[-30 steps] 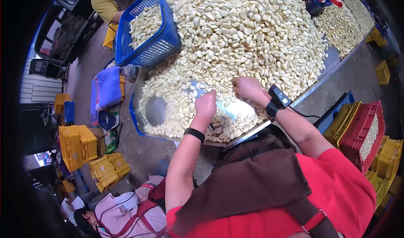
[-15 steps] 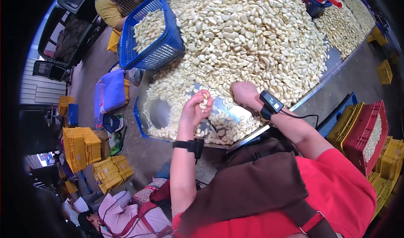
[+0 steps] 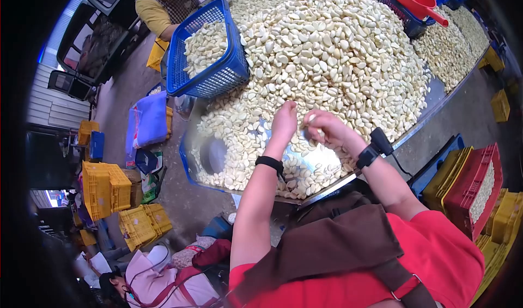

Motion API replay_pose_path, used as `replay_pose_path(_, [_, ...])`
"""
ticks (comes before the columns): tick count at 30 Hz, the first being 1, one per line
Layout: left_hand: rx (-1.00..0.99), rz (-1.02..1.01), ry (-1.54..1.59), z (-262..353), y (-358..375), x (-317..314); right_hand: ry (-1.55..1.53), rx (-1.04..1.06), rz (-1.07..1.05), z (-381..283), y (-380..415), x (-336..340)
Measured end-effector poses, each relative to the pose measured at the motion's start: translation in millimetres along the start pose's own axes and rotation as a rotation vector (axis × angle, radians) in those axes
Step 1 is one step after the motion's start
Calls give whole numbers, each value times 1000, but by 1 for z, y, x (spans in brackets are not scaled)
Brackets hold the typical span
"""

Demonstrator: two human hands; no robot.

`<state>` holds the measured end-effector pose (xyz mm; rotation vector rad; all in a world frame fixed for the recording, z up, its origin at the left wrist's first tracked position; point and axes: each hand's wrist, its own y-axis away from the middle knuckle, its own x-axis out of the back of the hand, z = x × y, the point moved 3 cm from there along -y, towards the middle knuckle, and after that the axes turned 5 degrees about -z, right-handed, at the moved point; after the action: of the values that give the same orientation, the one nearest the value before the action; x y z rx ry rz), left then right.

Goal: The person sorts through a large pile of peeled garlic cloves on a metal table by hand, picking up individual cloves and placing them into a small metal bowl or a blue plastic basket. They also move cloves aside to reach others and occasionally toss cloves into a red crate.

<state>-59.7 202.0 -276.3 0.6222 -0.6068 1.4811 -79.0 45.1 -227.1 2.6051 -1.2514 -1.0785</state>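
A large heap of pale cream garlic cloves (image 3: 338,52), apparently peeled, covers the metal table (image 3: 318,158). My left hand (image 3: 284,124) is closed at the near foot of the heap, its back towards me. Its curled fingers hide whatever is in them. Close by on the right, my right hand (image 3: 328,128) is pinched, with a pale clove (image 3: 311,118) showing at the fingertips. Loose cloves lie around a shiny bare patch of table below both hands.
A blue basket (image 3: 220,84) of cloves stands at the heap's left, beside a person in yellow sleeves (image 3: 155,16). At the back right, a red scoop (image 3: 414,0) rests on a dark basket. Crates (image 3: 471,185) flank me; another person (image 3: 163,275) is lower left.
My left hand has moved up and right to the heap, turning its palm and cloves out of sight. The right hand has turned, and a clove now shows at its fingertips.
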Motion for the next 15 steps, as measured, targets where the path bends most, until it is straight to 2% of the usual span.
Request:
replay_pose_path(1, [2, 4, 5, 5, 3, 8, -126, 71, 66, -16, 5, -6])
replay_pose_path(3, [270, -127, -307, -2, 8, 29, -77, 65, 157, -31, -8, 15])
replay_pose_path(4, [325, -105, -320, -17, 9, 37, 19, 90, 144, -38, -17, 27])
replay_pose_path(5, [337, -55, -382, -33, 13, 46, 366, 76, 285, -44, -31, 38])
replay_pose_path(6, [483, -40, -362, -52, 15, 59, 855, 389, 464, -49, -40, 39])
replay_pose_path(7, [444, 15, -396, -50, 23, 81, 1341, 716, 632, -50, -45, 31])
replay_pose_path(9, [472, -2, -432, -104, 31, 99, 1679, 174, 562, -43, -50, 7])
replay_pose_path(11, [660, 31, -232, -79, 60, 129, 1681, -117, 354, -28, -55, -16])
replay_pose_path(13, [631, 12, -192, -65, 64, 129, 1750, -50, 185, 15, -62, -26])
replay_pose_path(14, [601, -6, -149, -57, 65, 126, 1802, -59, 183, 30, -57, -38])
replay_pose_path(15, [580, -79, -38, -41, 61, 117, 1727, -159, 108, 38, -50, -50])
